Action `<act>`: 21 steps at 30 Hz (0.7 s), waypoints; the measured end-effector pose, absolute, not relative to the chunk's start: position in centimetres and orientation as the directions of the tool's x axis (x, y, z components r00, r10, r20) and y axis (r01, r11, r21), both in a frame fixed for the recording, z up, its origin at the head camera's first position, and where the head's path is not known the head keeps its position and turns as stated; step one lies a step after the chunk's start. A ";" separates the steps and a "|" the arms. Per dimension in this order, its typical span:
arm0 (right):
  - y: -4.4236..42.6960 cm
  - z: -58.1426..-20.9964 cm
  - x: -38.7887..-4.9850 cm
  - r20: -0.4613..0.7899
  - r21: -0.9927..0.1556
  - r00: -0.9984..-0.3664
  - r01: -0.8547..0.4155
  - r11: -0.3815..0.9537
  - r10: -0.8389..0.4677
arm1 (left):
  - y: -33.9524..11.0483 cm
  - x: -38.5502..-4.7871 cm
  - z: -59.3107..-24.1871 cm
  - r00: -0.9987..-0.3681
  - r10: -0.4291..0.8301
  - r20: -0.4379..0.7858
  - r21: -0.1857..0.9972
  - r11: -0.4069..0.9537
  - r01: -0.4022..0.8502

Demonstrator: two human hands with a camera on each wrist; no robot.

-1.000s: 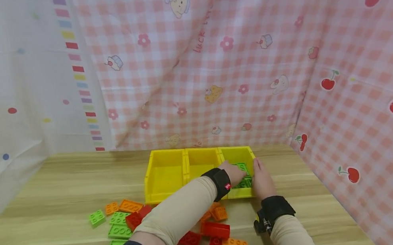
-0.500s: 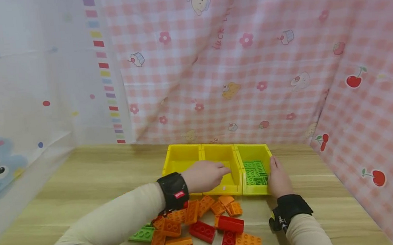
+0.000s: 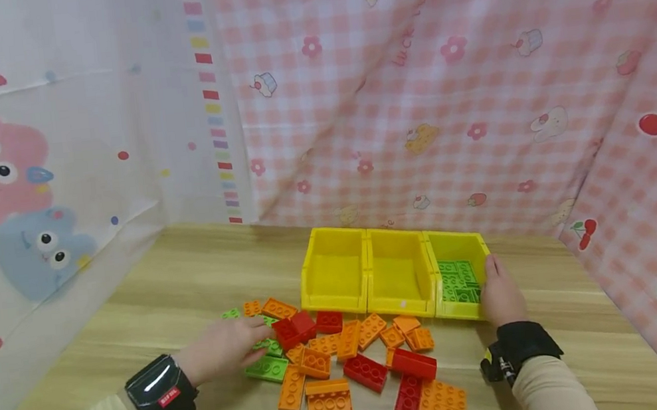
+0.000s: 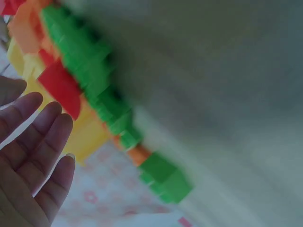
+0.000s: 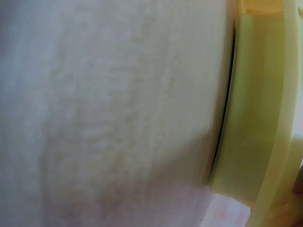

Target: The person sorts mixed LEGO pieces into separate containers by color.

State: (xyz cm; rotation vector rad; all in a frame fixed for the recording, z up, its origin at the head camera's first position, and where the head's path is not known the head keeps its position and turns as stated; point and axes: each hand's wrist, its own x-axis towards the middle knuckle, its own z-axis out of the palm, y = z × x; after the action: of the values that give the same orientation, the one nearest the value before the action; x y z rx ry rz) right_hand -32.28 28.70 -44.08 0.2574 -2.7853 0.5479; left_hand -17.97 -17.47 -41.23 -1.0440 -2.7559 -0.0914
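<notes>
My left hand (image 3: 226,348) is over the left end of the brick pile, beside the green bricks (image 3: 267,369). In the left wrist view its fingers (image 4: 54,132) are spread and only slightly bent, holding nothing, apart from the row of green bricks (image 4: 90,66). My right hand (image 3: 503,297) holds the right side wall of the yellow bin (image 3: 466,311) at the right end of the row. Green bricks (image 3: 458,278) lie inside that bin. In the right wrist view the bin's outer wall (image 5: 251,104) shows, while the hand is almost wholly out of frame.
Two more yellow bins (image 3: 335,271) adjoin it on the left, with nothing inside. In front lie loose orange bricks (image 3: 329,405) and red bricks (image 3: 365,371), with a large orange brick (image 3: 442,407) nearer the edge. Patterned cloth (image 3: 353,95) hangs behind and at both sides.
My left hand has come out of the right bin, passed left over the middle bin and come down to the green bricks in the pile. My right hand has stayed on the bin.
</notes>
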 end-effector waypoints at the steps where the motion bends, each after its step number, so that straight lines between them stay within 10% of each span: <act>1: 28.9 -44.0 -32.3 0.309 -0.343 -0.945 -0.219 0.914 -0.111 | -17.5 -17.7 -41.6 -0.732 0.654 0.192 -0.012 0.747 0.665; 21: 29.2 -43.5 -32.4 0.246 -0.366 -0.966 -0.173 0.914 -0.085 | -18.0 -16.6 -42.9 -0.780 0.623 0.062 0.096 0.774 0.626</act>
State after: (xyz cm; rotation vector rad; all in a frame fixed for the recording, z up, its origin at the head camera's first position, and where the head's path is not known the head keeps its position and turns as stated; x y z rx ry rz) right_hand -32.41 29.20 -43.55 0.1947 -2.8507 0.5753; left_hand -16.60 -18.00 -42.87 -1.0327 -2.9334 -0.1729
